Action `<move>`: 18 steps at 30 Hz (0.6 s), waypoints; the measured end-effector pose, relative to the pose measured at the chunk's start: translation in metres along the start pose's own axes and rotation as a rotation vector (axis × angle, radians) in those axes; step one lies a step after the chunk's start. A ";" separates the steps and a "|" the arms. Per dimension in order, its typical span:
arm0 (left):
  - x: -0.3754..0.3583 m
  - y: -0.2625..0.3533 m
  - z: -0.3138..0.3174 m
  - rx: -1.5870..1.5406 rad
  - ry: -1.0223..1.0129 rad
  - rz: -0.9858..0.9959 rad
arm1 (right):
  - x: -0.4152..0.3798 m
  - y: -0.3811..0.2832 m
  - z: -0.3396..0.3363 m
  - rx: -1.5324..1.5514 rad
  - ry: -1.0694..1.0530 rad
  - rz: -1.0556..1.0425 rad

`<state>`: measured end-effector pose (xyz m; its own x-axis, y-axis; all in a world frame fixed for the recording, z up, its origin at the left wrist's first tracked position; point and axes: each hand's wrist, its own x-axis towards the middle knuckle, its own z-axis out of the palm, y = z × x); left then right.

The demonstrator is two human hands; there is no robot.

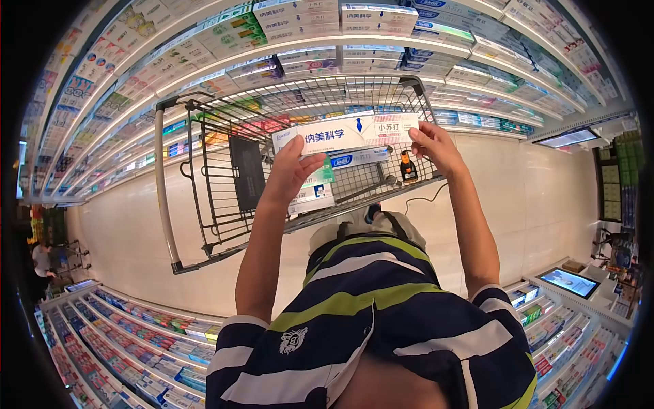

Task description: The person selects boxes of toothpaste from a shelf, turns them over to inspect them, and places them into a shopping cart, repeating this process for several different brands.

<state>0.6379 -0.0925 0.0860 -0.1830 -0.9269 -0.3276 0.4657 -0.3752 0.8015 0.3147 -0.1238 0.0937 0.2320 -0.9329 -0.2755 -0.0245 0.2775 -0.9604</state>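
A long white toothpaste box (347, 134) with blue and pink printing is held level over the shopping cart. My left hand (294, 169) grips its left end, and my right hand (434, 145) pinches the right end. Beneath it in the cart lie a blue toothpaste box (360, 158), a green-and-white box (320, 176) and a white box (315, 200), partly covered by my left hand and the held box. A black-and-orange device (407, 168) rests in the cart near my right hand.
The metal cart (204, 163) stands before me, its handle (165, 198) at the left. Shelves of toothpaste boxes (300, 20) rise beyond it; more shelves (129, 334) are behind me. A cable (428, 199) hangs near the cart. A person (42, 262) is far left.
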 end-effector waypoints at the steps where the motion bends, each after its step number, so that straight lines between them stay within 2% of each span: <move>1: 0.000 0.000 -0.005 -0.002 -0.011 -0.014 | 0.000 -0.002 0.001 -0.017 -0.026 0.021; 7: -0.005 0.011 -0.010 -0.067 -0.001 -0.096 | 0.008 0.006 0.004 0.093 -0.101 0.049; 8: -0.005 0.013 -0.010 -0.139 -0.008 -0.133 | 0.009 0.007 0.004 0.089 -0.104 0.049; 11: -0.006 0.011 -0.005 -0.091 0.064 -0.149 | 0.008 0.004 0.011 0.200 -0.051 0.104; 13: -0.001 0.004 -0.007 -0.115 0.078 -0.128 | 0.007 0.001 0.014 0.270 -0.021 0.130; 17: 0.004 -0.012 -0.017 -0.064 0.043 -0.037 | 0.012 0.007 0.014 0.223 -0.008 0.146; 18: 0.001 -0.005 -0.008 -0.042 0.093 -0.058 | 0.013 0.008 0.015 0.187 0.007 0.142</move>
<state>0.6425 -0.0914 0.0777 -0.1303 -0.8984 -0.4195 0.4929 -0.4258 0.7588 0.3316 -0.1302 0.0827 0.2321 -0.8830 -0.4080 0.1246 0.4430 -0.8878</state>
